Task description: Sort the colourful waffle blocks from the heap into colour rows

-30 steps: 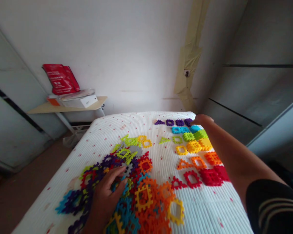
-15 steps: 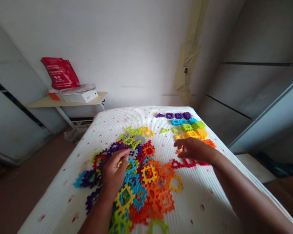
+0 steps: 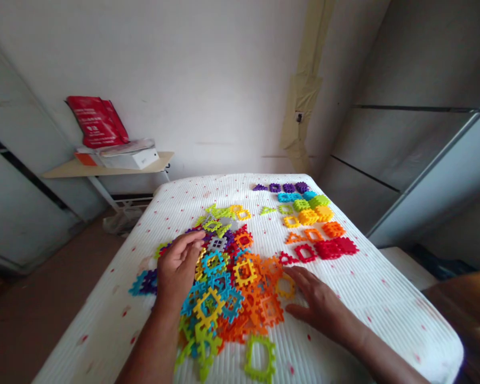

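Observation:
My left hand hovers over the left side of a heap of interlocking plastic building pieces. Its fingers are loosely curled, the thumb a little apart, and nothing shows between them. Nearest to it are a grey window piece and a blue square frame. At the heap's right edge, my right hand is low over the cloth with fingers spread. Its fingertips are beside a yellow square frame; whether they touch it, I cannot tell. Orange pieces lie just left of that frame.
Sorted rows stand at the right: purple, blue, green, yellow, orange and red. A green square frame lies near the front. Behind left, a small shelf holds a red bag.
My right hand has moved from above the orange and yellow rows down toward me, beside the yellow frame. My left hand has shifted slightly left, its fingers drawn back from the grey window piece.

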The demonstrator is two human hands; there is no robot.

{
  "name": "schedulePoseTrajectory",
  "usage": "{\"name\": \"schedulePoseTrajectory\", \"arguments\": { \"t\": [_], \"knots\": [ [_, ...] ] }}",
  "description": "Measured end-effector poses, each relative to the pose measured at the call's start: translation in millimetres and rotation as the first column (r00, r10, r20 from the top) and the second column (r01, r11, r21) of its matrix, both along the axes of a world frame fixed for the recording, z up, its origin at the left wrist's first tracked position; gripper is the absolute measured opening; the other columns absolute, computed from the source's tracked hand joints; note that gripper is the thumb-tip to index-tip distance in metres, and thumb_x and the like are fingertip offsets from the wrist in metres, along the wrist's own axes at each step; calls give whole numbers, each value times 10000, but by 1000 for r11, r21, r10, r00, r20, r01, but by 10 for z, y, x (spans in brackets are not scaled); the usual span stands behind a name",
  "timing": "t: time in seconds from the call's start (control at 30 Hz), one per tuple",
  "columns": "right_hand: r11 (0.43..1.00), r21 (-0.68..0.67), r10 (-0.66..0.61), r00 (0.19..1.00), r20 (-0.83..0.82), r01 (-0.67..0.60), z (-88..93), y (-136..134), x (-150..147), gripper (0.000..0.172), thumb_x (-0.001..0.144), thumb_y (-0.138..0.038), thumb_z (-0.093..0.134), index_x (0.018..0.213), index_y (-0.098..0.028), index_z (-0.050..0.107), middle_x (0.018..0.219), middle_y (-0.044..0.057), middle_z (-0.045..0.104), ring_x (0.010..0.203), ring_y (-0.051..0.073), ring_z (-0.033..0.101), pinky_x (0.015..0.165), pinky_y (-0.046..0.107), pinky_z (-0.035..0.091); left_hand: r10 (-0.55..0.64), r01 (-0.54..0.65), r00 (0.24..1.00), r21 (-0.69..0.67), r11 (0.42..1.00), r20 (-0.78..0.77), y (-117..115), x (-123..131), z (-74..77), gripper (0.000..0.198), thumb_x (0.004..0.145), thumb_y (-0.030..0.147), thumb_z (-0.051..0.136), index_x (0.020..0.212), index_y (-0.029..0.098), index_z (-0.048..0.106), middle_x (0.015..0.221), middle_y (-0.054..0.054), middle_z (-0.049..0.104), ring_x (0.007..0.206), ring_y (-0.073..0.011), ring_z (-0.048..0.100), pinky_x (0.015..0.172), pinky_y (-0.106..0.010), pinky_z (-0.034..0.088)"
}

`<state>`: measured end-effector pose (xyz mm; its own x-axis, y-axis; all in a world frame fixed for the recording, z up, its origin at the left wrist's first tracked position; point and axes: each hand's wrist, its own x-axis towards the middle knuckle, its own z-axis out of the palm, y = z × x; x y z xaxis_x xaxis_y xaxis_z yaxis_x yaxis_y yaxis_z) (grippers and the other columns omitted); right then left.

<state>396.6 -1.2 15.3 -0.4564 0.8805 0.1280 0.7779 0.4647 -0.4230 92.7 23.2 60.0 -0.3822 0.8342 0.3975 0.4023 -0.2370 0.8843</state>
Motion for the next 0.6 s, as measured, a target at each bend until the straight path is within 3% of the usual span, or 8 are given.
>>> {"name": "schedulePoseTrajectory", "arguments": {
  "t": [0.13,0.33,0.43,0.53,0.6],
  "knots": [
    [998,55,34,999,-2,-34,-96,-36,-158,593,747,-323,613,1297,-193,432,1286,144,485,1130,280,501,932,424,453,-72,78,978,21,997,-194,-118,-25,158,252,797,314,524,977,185,646,993,-44,671,886,-174,627,831,-311,494],
    [996,84,42,999,24,-44,-110,41,-334,565,768,-351,590,1281,-160,448,1273,160,493,1127,281,502,926,418,463,-92,157,839,77,985,-536,-260,-74,176,230,823,232,477,981,201,641,988,-36,658,928,-164,605,840,-299,477],
    [995,87,46,998,38,-50,-124,82,-385,560,769,-351,584,1274,-154,447,1289,164,477,1129,281,500,923,423,462,-130,270,691,88,959,-711,-479,-18,89,266,793,224,528,1043,200,614,1031,-57,642,965,-173,584,851,-300,464],
    [993,101,64,997,45,-68,-133,108,-420,556,766,-349,585,1264,-140,452,1292,177,470,1121,294,504,918,443,461,-186,453,498,72,889,-847,-746,118,-114,346,742,294,601,1079,213,604,1062,-70,633,989,-198,560,890,-341,426],
    [991,117,67,997,28,-69,-142,114,-434,554,766,-352,585,1261,-140,455,1292,179,468,1117,303,505,908,450,469,-142,538,481,163,827,-865,-879,225,-290,388,756,447,550,1059,215,615,1071,-85,630,1015,-234,543,968,-438,342]
  ]
}}
